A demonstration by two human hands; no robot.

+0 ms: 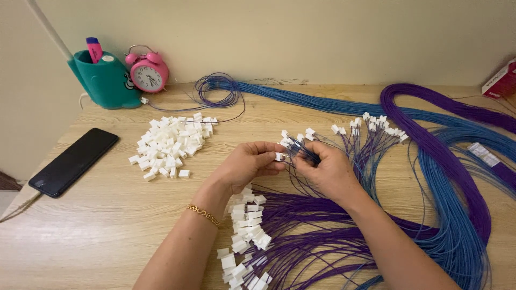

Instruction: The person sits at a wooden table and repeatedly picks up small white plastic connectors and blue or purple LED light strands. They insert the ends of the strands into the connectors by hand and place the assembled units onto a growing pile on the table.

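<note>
Pale wood-grain table [107, 225], streaked light tan, against a plain cream wall [322, 37]. A heap of small white plastic connectors [171, 144] lies on it. Long bundles of wire run across: blue wires [301, 99] and purple wires [430, 139], the purple deep violet, the blue a mid cobalt. More white connectors [244, 231] cap purple wire ends. The left hand [248, 164] pinches one white connector [279, 157], with a gold chain bracelet [203, 214] on its wrist. A glossy black phone [74, 161], a teal pen holder [105, 80] with a pink and purple marker [94, 49], a pink alarm clock [148, 71] with a white face, and a red and white box [502, 79]
</note>
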